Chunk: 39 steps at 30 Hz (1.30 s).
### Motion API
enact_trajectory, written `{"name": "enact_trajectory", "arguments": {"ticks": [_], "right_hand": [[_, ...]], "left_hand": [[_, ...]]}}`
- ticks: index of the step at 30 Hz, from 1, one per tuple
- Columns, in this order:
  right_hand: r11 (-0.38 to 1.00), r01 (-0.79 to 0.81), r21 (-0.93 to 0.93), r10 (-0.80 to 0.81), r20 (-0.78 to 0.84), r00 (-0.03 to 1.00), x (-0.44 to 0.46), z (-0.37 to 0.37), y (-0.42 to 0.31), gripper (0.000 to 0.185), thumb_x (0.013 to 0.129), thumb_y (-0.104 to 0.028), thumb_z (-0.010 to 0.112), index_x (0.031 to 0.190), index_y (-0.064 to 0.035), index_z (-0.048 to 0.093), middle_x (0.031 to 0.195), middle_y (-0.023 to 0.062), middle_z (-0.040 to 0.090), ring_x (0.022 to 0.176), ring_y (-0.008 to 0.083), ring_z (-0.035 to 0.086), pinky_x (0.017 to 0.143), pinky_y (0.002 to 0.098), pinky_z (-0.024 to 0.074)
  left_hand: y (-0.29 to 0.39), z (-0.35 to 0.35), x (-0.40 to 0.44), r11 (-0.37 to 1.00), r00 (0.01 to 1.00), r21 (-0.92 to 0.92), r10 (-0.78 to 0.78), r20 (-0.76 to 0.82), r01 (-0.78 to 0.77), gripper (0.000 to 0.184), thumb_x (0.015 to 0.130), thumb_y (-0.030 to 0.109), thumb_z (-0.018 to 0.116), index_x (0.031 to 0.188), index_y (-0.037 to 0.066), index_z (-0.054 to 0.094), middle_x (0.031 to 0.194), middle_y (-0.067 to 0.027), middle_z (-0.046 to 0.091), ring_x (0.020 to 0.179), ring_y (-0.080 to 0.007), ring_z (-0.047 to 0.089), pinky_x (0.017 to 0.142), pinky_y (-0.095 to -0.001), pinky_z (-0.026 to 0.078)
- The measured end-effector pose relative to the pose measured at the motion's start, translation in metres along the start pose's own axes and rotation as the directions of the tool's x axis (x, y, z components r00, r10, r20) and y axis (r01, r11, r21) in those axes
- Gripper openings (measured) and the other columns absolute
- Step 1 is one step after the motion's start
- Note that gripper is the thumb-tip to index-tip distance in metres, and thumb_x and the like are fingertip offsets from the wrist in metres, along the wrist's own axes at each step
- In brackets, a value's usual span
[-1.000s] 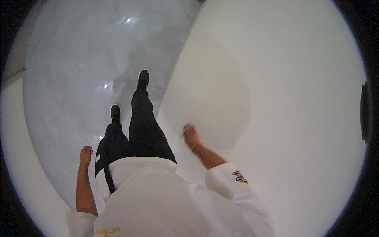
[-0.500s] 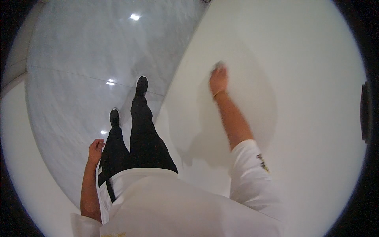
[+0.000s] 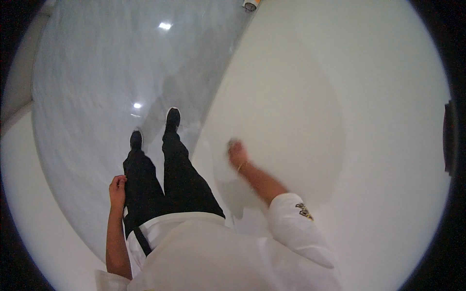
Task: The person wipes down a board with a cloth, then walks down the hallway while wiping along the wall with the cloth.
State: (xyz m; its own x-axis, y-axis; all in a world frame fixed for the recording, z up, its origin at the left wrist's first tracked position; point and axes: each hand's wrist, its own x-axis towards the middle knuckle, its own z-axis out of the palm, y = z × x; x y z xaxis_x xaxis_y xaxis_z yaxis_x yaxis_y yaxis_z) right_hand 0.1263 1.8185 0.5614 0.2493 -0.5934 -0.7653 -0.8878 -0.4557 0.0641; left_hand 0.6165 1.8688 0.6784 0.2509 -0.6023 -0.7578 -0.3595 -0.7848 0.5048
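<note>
My right hand (image 3: 238,153) is at the white wall (image 3: 301,92) on the right, its fingers closed and smeared by motion. Something small and greyish shows at the fingertips, too blurred to name. Whether the hand touches the wall I cannot tell. A thin band (image 3: 241,166) circles that wrist. Beside my thigh hangs my left hand (image 3: 117,187), fingers loosely bent and nothing seen in them. It is close to the black trousers (image 3: 179,179).
Grey marbled floor (image 3: 97,72) with light reflections runs along the wall's foot. My dark shoes (image 3: 173,119) stand on it, close to the wall. Far ahead at the floor's edge is a white and orange round object (image 3: 251,5). A pale surface (image 3: 29,184) borders the floor on the left.
My right hand has swept back toward my body and leftward along the wall. My feet have shifted. The white and orange object shows more at the top. My left hand stays beside my thigh.
</note>
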Motion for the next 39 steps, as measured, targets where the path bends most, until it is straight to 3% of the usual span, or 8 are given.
{"name": "enact_trajectory", "arguments": {"ticks": [5, 13, 17, 20, 22, 27, 37, 39], "right_hand": [[0.699, -0.489, -0.522, 0.444, -0.22, 0.869, 0.041, -0.293, 0.199, 0.05, 0.095, -0.021, 0.034, 0.141, -0.0012, 0.027, 0.145, 0.0157, 0.031, 0.134, 0.0325, 0.027, 0.112, 0.0472, 0.0139], [0.657, -0.731, -0.184, 0.425, -0.711, 0.56, -0.02, -0.313, 0.223, 0.044, 0.096, -0.022, 0.035, 0.133, 0.0013, 0.039, 0.139, 0.0141, 0.039, 0.13, 0.0307, 0.032, 0.109, 0.0417, 0.0221], [0.858, -0.472, 0.2, 0.511, -0.411, 0.755, -0.077, -0.213, 0.119, 0.044, 0.095, -0.022, 0.038, 0.133, -0.0005, 0.039, 0.135, 0.022, 0.042, 0.124, 0.037, 0.039, 0.108, 0.0455, 0.0261], [0.956, -0.264, -0.127, 0.272, 0.052, 0.961, -0.187, -0.146, 0.002, 0.044, 0.095, -0.024, 0.034, 0.131, -0.0005, 0.041, 0.138, 0.0213, 0.039, 0.129, 0.0344, 0.034, 0.111, 0.0427, 0.02], [0.87, -0.349, 0.349, 0.339, 0.091, 0.936, -0.278, -0.116, -0.058, 0.043, 0.093, -0.023, 0.036, 0.129, -0.0003, 0.044, 0.136, 0.0184, 0.042, 0.129, 0.0316, 0.034, 0.11, 0.0428, 0.0203], [0.773, -0.342, 0.535, 0.247, 0.243, 0.938, -0.348, -0.115, -0.117, 0.043, 0.09, -0.028, 0.045, 0.125, -0.0028, 0.05, 0.136, 0.0125, 0.043, 0.13, 0.0262, 0.033, 0.109, 0.0409, 0.0226], [0.956, -0.152, 0.252, 0.125, 0.12, 0.985, -0.164, -0.196, 0.055, 0.042, 0.095, -0.023, 0.035, 0.13, -0.0012, 0.043, 0.143, 0.0156, 0.033, 0.132, 0.0346, 0.028, 0.111, 0.045, 0.0178], [0.945, -0.018, -0.328, 0.064, 0.13, 0.989, -0.082, -0.326, 0.125, 0.045, 0.096, -0.022, 0.033, 0.135, -0.0002, 0.036, 0.144, 0.0166, 0.031, 0.131, 0.0337, 0.031, 0.111, 0.046, 0.0169]], "left_hand": [[0.013, -0.032, -0.009, 0.999, 0.993, 0.034, 0.038, 0.111, -0.042, 0.017, 0.092, 0.01, 0.048, 0.097, -0.001, 0.06, 0.087, -0.0095, 0.063, 0.081, -0.0172, 0.058, 0.078, -0.0291, 0.045], [-0.161, -0.058, 0.081, 0.989, 0.929, 0.076, 0.088, 0.358, -0.123, 0.028, 0.09, 0.023, 0.049, 0.093, -0.001, 0.062, 0.081, -0.0106, 0.064, 0.073, -0.0187, 0.059, 0.07, -0.032, 0.047], [-0.072, -0.107, 0.096, 0.97, 0.947, 0.164, 0.124, 0.295, -0.178, 0.022, 0.09, 0.016, 0.046, 0.091, 0.001, 0.062, 0.076, -0.0104, 0.063, 0.069, -0.019, 0.059, 0.067, -0.0321, 0.048], [0.024, -0.152, 0.108, 0.983, 0.957, 0.031, 0.168, 0.235, -0.181, 0.017, 0.089, 0.008, 0.046, 0.092, 0.001, 0.061, 0.075, -0.008, 0.063, 0.068, -0.0148, 0.058, 0.065, -0.0287, 0.048], [0.071, -0.18, 0.129, 0.978, 0.952, -0.002, 0.203, 0.23, -0.208, 0.016, 0.089, 0.008, 0.047, 0.091, 0.001, 0.061, 0.074, -0.0074, 0.062, 0.067, -0.0146, 0.058, 0.064, -0.0281, 0.048], [0.069, -0.172, 0.206, 0.976, 0.959, -0.088, 0.212, 0.186, -0.199, 0.016, 0.09, 0.01, 0.047, 0.09, 0.0, 0.06, 0.072, -0.0066, 0.061, 0.067, -0.0138, 0.057, 0.063, -0.0279, 0.047], [0.122, -0.173, 0.119, 0.989, 0.959, 0.073, 0.102, 0.266, -0.126, 0.018, 0.09, 0.01, 0.047, 0.093, -0.001, 0.061, 0.08, -0.01, 0.064, 0.07, -0.017, 0.06, 0.066, -0.0291, 0.048], [0.117, -0.172, 0.118, 0.998, 0.976, 0.032, 0.048, 0.215, -0.056, 0.019, 0.09, 0.011, 0.048, 0.093, -0.001, 0.061, 0.079, -0.01, 0.064, 0.071, -0.017, 0.06, 0.067, -0.0292, 0.048]]}}
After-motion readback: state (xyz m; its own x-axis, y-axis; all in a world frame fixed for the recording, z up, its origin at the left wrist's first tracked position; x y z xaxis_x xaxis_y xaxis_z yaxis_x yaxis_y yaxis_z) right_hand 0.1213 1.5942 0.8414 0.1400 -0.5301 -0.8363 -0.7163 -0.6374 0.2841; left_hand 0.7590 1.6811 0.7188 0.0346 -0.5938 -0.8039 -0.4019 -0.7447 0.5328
